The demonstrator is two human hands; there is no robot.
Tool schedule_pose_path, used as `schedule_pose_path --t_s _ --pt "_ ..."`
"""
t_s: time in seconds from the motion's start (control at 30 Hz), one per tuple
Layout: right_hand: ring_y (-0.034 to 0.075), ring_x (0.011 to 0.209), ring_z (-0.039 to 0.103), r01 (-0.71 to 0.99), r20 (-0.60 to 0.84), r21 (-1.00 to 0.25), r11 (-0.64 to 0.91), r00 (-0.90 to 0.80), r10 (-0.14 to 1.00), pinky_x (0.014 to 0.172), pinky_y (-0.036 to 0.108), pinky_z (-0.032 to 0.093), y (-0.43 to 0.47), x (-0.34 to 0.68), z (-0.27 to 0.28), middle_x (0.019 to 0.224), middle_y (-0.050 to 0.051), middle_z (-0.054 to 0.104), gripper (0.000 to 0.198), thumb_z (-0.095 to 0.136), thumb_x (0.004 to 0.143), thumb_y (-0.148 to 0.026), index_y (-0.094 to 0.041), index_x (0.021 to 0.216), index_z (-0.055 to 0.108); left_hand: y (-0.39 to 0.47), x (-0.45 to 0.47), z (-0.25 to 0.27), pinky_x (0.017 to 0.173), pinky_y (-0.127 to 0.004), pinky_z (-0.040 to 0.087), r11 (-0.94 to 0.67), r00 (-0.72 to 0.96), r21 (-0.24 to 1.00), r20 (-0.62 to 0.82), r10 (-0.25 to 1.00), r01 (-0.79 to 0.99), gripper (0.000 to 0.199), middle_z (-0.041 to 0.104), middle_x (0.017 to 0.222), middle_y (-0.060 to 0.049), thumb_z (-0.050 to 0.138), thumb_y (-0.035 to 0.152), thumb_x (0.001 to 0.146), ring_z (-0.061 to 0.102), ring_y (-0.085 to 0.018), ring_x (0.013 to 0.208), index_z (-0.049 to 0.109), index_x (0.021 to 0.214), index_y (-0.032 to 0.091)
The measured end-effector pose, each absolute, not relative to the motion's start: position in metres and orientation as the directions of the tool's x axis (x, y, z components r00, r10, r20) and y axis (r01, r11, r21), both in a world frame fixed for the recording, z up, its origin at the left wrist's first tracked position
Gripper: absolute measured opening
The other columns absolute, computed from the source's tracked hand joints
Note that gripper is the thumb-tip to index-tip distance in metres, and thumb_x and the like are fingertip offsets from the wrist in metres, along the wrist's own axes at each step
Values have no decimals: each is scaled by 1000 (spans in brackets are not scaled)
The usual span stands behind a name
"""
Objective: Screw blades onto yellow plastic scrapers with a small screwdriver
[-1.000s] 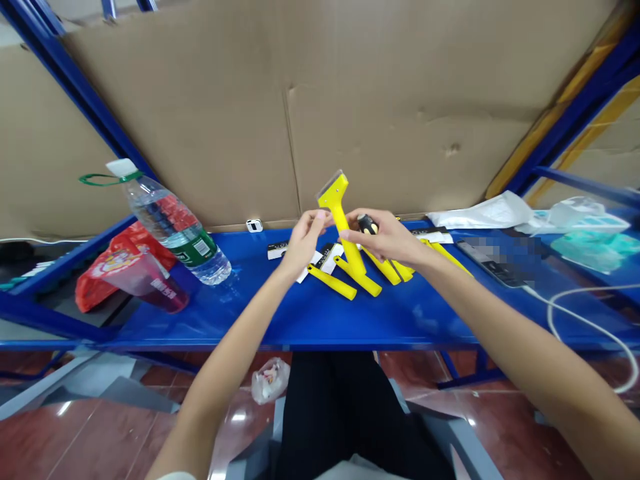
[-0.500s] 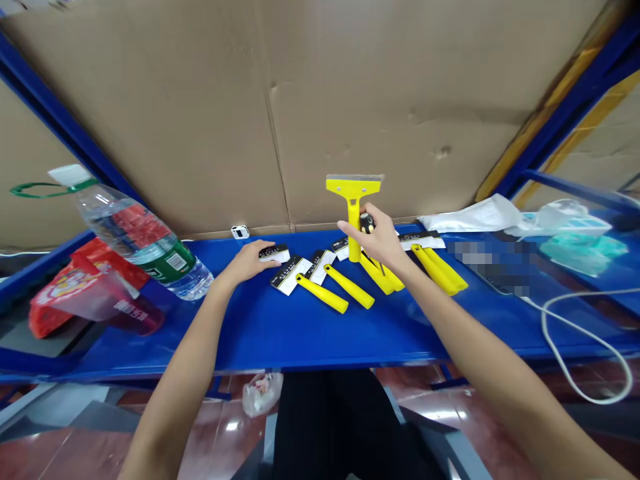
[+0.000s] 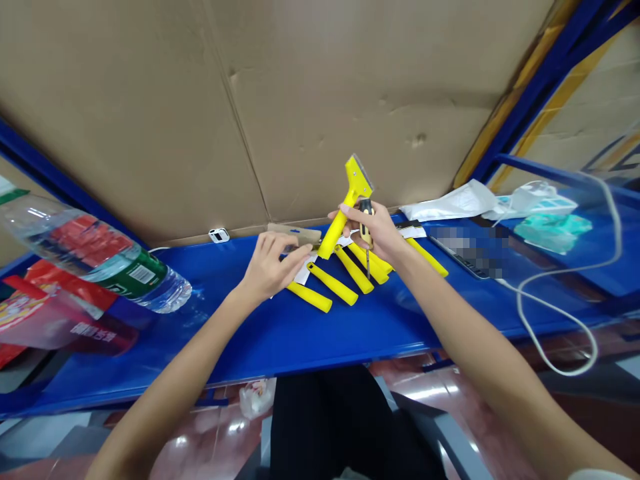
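My right hand (image 3: 377,230) is closed on a yellow scraper (image 3: 333,233), tilted with its bladed head up and away from me. A black-and-yellow screwdriver (image 3: 367,230) is held in the same hand, its shaft pointing down. My left hand (image 3: 273,263) pinches a small flat card pack (image 3: 303,235), brown on the side facing me, close to the bottom end of the scraper handle. Below both hands several yellow handles (image 3: 334,285) lie on the blue table; their far ends are partly covered by hands and cards. A black-and-white card (image 3: 413,230) lies right of my right hand.
At left stand a large water bottle (image 3: 120,267) and a red cup (image 3: 107,333). A small white device (image 3: 219,235) sits by the cardboard wall (image 3: 325,100). On the right are a phone-like slab (image 3: 463,257), a white cable (image 3: 555,280), a white pouch (image 3: 450,202) and teal plastic (image 3: 550,233).
My left hand has lifted the card pack off the table and brought it right, to the scraper. The scraper has tipped from upright to slanted. The view has shifted rightward.
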State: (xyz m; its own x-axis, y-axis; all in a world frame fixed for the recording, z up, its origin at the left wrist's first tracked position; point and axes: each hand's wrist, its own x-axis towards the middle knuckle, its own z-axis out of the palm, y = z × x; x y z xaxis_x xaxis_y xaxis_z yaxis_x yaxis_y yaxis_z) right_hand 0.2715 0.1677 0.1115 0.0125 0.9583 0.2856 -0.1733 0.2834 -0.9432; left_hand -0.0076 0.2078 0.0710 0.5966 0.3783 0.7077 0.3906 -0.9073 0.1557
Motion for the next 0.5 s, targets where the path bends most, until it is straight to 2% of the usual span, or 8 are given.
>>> schedule_pose_path --t_s 0.17,0.33,0.4,0.5 --pt "15 64 66 -157 322 -931 331 80 943 33 26 32 165 272 113 120 11 83 46 91 82 -61 -26 93 64 213 -4 71 95 -53 50 -915 640 280 654 404 292 12 73 101 -12 70 34 102 65 -31 99 80 108 31" --pt "23 83 78 -141 335 -926 349 114 935 33 26 33 161 271 117 125 13 82 51 87 82 -68 -26 98 65 216 -11 70 102 -58 49 -887 620 315 635 461 337 16 78 108 -12 67 37 102 67 -35 112 79 92 31" --pt "27 90 81 -112 342 -928 356 126 931 34 26 34 158 267 118 127 14 81 53 86 82 -72 -26 99 65 213 -12 68 106 -60 49 -869 596 370 632 495 328 14 80 112 -11 72 39 100 68 -36 117 78 90 32" --pt "29 91 82 -72 369 -922 381 134 920 34 27 34 151 258 118 127 14 81 51 87 82 -70 -26 100 67 206 -12 66 109 -62 46 -843 548 455 644 534 287 9 82 116 -10 78 39 95 69 -37 121 78 88 32"
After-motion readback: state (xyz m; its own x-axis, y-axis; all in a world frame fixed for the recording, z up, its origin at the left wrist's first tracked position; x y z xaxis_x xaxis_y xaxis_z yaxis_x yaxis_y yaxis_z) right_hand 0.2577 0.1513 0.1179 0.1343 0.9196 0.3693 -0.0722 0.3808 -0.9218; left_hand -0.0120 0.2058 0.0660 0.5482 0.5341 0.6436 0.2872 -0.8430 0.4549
